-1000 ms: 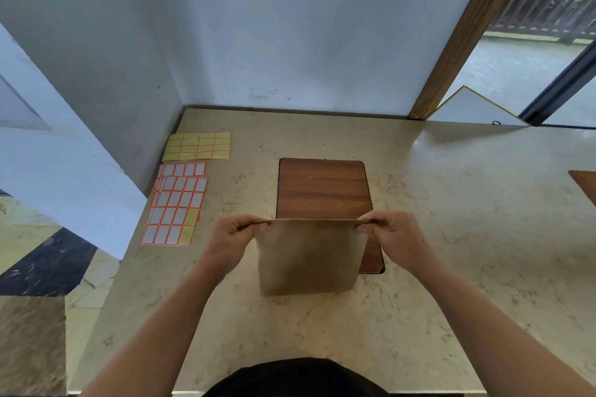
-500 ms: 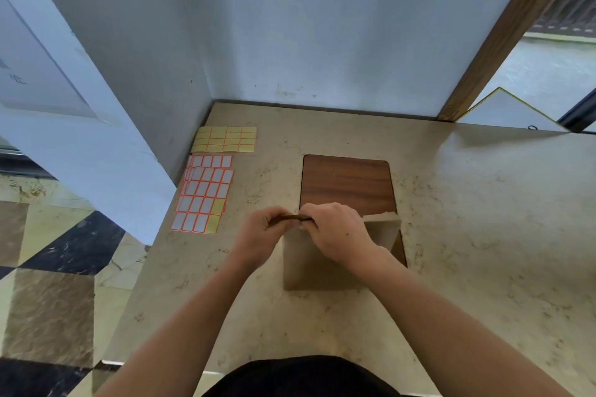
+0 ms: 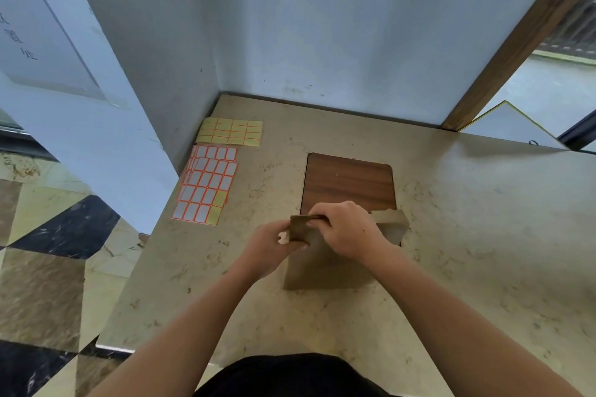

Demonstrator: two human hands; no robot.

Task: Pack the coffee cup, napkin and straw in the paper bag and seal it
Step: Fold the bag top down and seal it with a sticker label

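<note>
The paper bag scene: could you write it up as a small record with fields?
Bag: paper bag, standing on the counter, top being folded
Left hand: pinching the bag's top left corner
Right hand: gripping the top edge
Behind bag: wooden board
Far left: sticker sheets, untouched
Cup, napkin, straw: not visible

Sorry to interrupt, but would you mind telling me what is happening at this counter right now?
A person is folding over the top of a brown paper bag that stands on the beige marble counter. The left hand and right hand both pinch the folded flap at the bag's left top corner; the right corner is not yet folded down. Sheets of orange-bordered white label stickers lie untouched at the left, and nothing seals the bag yet. Its contents are hidden.
</note>
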